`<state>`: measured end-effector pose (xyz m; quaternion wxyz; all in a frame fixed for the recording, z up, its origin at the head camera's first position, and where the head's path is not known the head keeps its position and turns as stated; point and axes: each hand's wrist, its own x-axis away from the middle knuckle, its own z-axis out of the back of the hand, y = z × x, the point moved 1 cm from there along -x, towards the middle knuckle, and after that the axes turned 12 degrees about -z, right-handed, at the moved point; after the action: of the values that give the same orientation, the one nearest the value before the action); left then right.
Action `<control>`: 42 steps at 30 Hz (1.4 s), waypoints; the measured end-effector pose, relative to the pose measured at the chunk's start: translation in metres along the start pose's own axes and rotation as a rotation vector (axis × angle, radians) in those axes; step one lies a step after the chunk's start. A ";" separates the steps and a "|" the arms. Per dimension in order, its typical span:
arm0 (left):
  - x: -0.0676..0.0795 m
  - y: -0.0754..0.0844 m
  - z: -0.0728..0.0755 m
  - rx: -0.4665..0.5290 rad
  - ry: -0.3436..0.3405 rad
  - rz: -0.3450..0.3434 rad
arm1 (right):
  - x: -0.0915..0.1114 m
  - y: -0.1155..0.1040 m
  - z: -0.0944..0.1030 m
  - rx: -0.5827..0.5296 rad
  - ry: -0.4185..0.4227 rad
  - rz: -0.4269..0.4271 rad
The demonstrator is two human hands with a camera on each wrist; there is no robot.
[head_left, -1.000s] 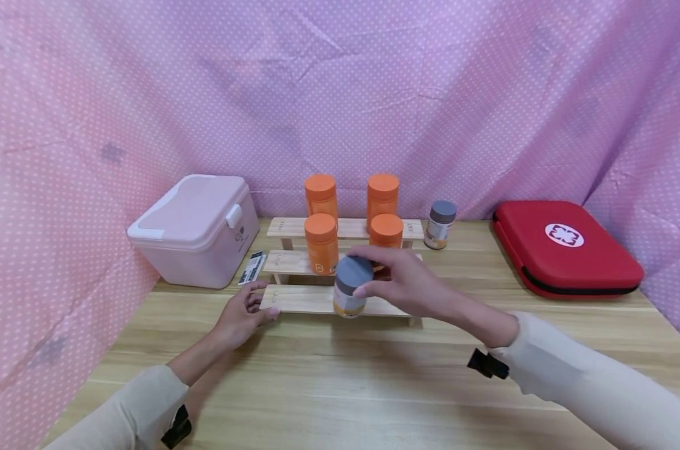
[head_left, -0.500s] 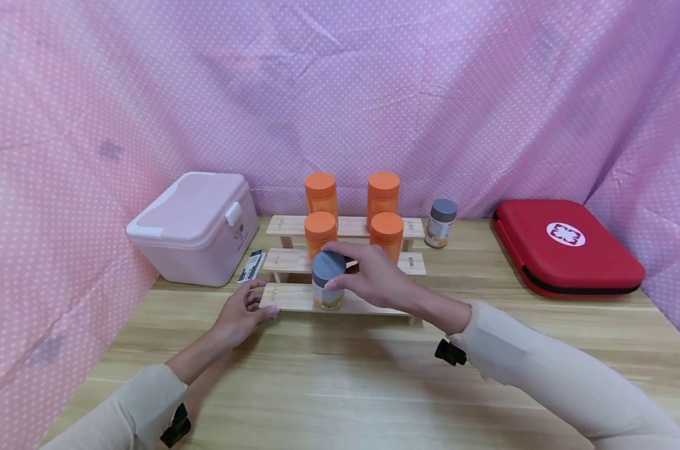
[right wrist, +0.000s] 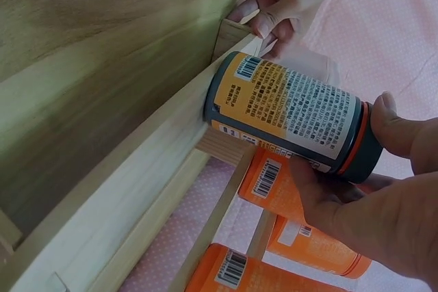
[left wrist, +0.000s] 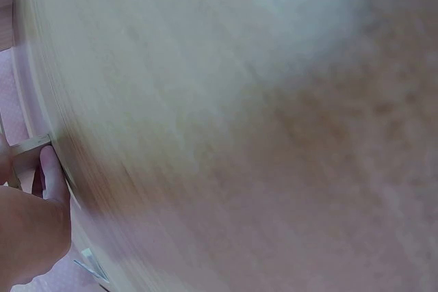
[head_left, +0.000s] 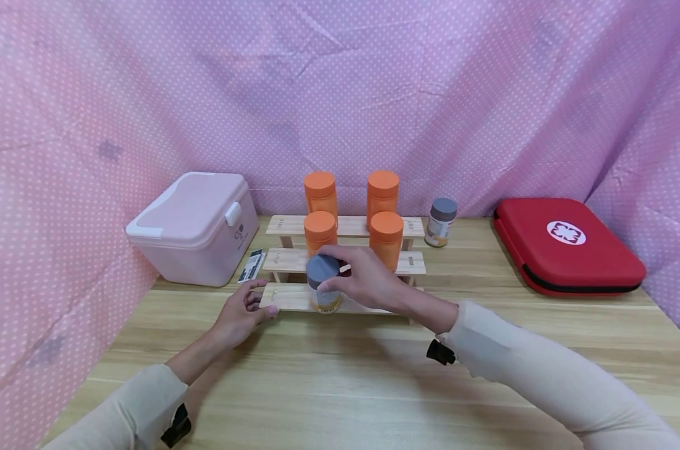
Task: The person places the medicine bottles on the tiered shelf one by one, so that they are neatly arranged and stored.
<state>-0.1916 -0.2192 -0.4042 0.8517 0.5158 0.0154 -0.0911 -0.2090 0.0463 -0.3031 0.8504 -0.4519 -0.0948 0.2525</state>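
My right hand point(head_left: 368, 279) grips a grey-lidded supplement bottle point(right wrist: 287, 107) by its lid, thumb on one side and fingers on the other. The bottle stands upright at the front edge of the lowest step of a wooden tiered rack point(head_left: 286, 297); in the right wrist view its base meets the board. With thumb and fingers, my left hand point(head_left: 239, 317) holds the left end of that same step. Two orange bottles are on the middle step, one of them an orange bottle point(head_left: 386, 240) to the right; two more, including an orange bottle point(head_left: 320, 194), are on the top step.
A second grey-lidded bottle point(head_left: 441, 222) stands on the table right of the rack. A pink lidded box point(head_left: 196, 228) is at the left, with a small printed packet point(head_left: 252, 266) beside it. At the right lies a red zip case point(head_left: 567, 247). Pink dotted cloth hangs behind.
My right hand has carried the grey-lidded bottle leftward along the lowest step, with only a slight shift in the last half second. My left hand has stayed on the rack's end.
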 end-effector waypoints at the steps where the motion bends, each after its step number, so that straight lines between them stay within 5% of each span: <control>1: 0.000 0.000 0.000 0.000 0.000 -0.001 | 0.000 0.000 -0.001 0.001 0.003 0.001; 13: 0.000 0.001 0.000 -0.024 0.001 0.014 | -0.004 -0.001 -0.003 0.093 0.023 -0.047; 32: 0.000 0.002 0.000 -0.042 -0.001 0.028 | -0.002 -0.003 -0.003 0.078 0.041 -0.092; 42: 0.000 0.002 0.000 -0.054 0.001 0.036 | 0.008 -0.007 0.004 0.054 0.088 -0.026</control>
<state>-0.1917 -0.2185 -0.4023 0.8669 0.4928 0.0091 -0.0751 -0.2011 0.0504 -0.2956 0.8688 -0.4380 -0.0565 0.2237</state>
